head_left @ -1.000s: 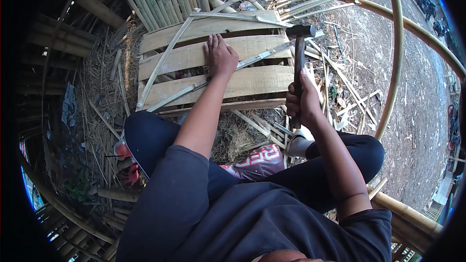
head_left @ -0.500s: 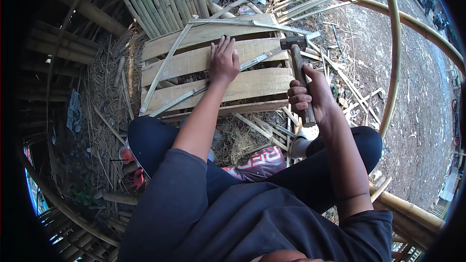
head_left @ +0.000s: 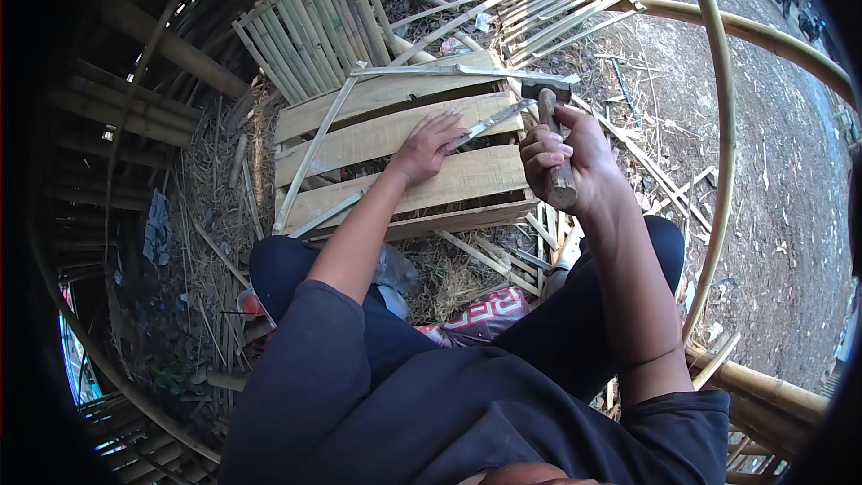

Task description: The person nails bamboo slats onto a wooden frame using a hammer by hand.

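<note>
A low crate of pale wooden slats (head_left: 471,171) stands in front of me. Three thin bamboo strips lie joined in a triangle on top of it, among them a diagonal strip (head_left: 492,119). My left hand (head_left: 426,151) rests on the middle slats with its fingers stretched out; its thumb side is against the diagonal strip. Wrapped round the wooden handle of a hammer (head_left: 560,184) is my right hand (head_left: 579,157), held above the crate's right end. The hammer's dark metal head points away from me, over the right end of the strips.
Behind the crate lean a bamboo slat panel (head_left: 310,27) and a second slatted piece (head_left: 561,9). Loose bamboo strips (head_left: 660,171) litter the ground on the right. A curved bamboo pole (head_left: 721,126) rises at the right. A printed bag (head_left: 485,314) lies between my legs.
My left hand has come down flatter onto the slats, beside the diagonal strip. The hammer has tilted, its handle end now pointing more toward me. The whole view has shifted slightly.
</note>
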`<state>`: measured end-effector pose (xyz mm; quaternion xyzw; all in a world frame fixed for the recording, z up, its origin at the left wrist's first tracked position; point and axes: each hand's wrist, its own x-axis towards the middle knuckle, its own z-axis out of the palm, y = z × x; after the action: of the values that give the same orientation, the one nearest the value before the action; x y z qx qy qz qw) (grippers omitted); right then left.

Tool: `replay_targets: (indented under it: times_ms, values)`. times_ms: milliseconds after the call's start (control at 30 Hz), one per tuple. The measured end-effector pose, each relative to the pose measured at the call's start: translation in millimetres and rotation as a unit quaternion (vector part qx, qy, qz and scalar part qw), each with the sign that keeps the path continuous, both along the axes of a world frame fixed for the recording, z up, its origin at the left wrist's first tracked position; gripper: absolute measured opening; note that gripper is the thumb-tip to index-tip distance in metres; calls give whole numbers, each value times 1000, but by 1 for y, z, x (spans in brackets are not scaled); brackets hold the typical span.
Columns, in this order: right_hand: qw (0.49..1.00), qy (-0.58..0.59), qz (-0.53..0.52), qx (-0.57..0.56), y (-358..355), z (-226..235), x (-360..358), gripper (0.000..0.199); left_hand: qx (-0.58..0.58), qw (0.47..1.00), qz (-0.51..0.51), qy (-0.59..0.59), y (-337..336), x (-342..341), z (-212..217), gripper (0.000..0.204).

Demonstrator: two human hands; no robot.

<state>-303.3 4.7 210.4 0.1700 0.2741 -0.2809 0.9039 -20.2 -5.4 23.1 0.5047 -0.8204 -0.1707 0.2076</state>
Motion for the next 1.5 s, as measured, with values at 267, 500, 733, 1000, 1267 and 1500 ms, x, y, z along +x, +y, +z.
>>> replay_targets:
  times_ms: [267,500,733,1000,1267,1500]
  values:
    - [997,-37,61,11,2,-2,23,51,123,990,7,66,-13,14,-13,39]
    - [998,-14,66,11,-1,-10,32,49,129,989,8,76,-15,12,-15,37]
    - [999,13,50,17,-2,-4,31,49,95,993,18,63,-16,13,-19,36]
    - [999,1,48,24,0,-4,26,51,128,989,14,67,-14,8,-14,45]
    - [998,7,52,25,0,-8,30,53,99,993,17,59,-18,12,-22,44]
    - [998,0,54,17,0,-12,31,47,87,993,22,72,-16,11,-22,45]
